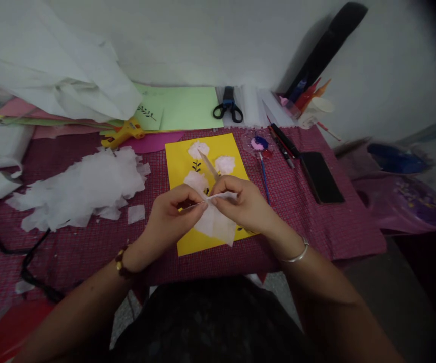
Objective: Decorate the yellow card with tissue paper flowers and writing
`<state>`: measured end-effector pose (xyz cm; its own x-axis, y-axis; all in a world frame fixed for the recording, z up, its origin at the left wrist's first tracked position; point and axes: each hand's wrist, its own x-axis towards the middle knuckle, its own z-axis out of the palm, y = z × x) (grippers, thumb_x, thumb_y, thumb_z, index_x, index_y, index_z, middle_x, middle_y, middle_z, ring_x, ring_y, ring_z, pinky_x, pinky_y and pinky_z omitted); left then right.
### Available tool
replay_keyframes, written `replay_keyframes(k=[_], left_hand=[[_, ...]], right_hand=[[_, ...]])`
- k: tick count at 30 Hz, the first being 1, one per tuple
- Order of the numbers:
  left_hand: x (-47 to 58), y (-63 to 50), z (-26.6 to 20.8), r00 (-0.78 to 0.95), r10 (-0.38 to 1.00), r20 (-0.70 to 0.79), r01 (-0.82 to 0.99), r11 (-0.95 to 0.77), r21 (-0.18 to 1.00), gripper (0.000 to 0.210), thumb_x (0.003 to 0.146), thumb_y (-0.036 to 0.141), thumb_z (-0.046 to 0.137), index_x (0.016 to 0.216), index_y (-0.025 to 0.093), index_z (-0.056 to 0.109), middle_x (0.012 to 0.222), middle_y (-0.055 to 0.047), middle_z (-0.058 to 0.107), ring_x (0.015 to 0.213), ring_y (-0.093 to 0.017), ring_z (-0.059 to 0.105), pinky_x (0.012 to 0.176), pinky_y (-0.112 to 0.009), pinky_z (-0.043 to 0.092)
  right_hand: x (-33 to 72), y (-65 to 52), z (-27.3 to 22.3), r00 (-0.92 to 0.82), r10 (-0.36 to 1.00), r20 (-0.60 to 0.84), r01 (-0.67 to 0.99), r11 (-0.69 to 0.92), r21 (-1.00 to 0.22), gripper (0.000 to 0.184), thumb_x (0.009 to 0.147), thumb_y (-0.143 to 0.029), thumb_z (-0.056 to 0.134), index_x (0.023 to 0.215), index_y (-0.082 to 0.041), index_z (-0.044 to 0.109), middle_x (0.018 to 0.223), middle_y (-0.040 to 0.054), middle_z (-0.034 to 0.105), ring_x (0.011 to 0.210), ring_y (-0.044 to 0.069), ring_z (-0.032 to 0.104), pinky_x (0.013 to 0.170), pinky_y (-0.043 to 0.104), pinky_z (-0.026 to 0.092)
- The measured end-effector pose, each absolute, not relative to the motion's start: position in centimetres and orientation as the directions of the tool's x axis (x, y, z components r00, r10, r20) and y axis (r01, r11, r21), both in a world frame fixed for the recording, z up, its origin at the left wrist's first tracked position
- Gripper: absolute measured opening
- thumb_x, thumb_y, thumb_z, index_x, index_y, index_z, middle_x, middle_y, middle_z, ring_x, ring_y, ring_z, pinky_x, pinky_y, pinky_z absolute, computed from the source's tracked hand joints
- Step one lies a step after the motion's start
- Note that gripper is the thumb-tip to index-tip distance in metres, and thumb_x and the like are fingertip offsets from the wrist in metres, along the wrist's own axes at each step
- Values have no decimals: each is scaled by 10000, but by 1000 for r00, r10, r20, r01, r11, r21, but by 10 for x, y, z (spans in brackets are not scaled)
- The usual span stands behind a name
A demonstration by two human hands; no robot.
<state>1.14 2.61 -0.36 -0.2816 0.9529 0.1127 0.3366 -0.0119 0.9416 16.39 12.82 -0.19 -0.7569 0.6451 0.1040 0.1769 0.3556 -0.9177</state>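
Between the fingertips of my left hand [178, 209] and my right hand [238, 201] is a thin white tissue paper piece [218, 224], pinched along its upper edge and hanging down. Both hands are closed on it above a yellow sheet [182, 247]. A pale pointed stick [209, 165] juts up from behind my right fingers; whether that hand grips it is hidden. On the yellow sheet, white-pink paper flowers [225, 165] sit beside dark painted leaf sprigs [196, 166]. The lower part of the sheet is partly covered by my hands and the tissue.
Left lies a heap of white tissue squares [85, 184], with a single square [136, 214] beside it. A yellow glue gun [124, 133] and scissors [228, 106] lie behind. To the right are a paint palette [258, 144], a thin brush [264, 179], pens [284, 143] and a phone [321, 176].
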Motion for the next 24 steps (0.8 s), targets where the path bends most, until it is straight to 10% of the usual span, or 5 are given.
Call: replay_keyframes(k=[24], left_hand=[[2, 27, -17, -322, 920, 225, 580, 4, 815, 199, 722, 171, 557, 589, 198, 411, 557, 57, 394, 528, -93, 372, 516, -244, 282]], right_hand=[[159, 120, -8, -685, 715, 136, 160, 331, -930, 41, 762, -185, 612, 753, -206, 578, 793, 5, 632, 760, 151, 582, 684, 283, 430]])
